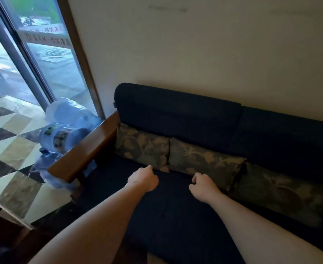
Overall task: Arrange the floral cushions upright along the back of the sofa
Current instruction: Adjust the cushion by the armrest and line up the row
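Note:
Three floral cushions lean in a row against the dark blue sofa back (177, 113). The left cushion (141, 146) stands by the wooden armrest. The middle cushion (204, 161) sits beside it, and the right cushion (282, 189) runs toward the frame's right edge. My left hand (143, 179) hovers over the seat with fingers curled, its knuckles at the left cushion's lower edge. My right hand (202, 185) is curled too, just below the middle cushion's lower edge. Neither hand holds anything that I can see.
A wooden armrest (84, 149) bounds the sofa on the left. Beyond it, large blue water bottles (65, 134) lie on the checkered tile floor. A glass door (33, 54) is at the far left, a plain wall behind the sofa.

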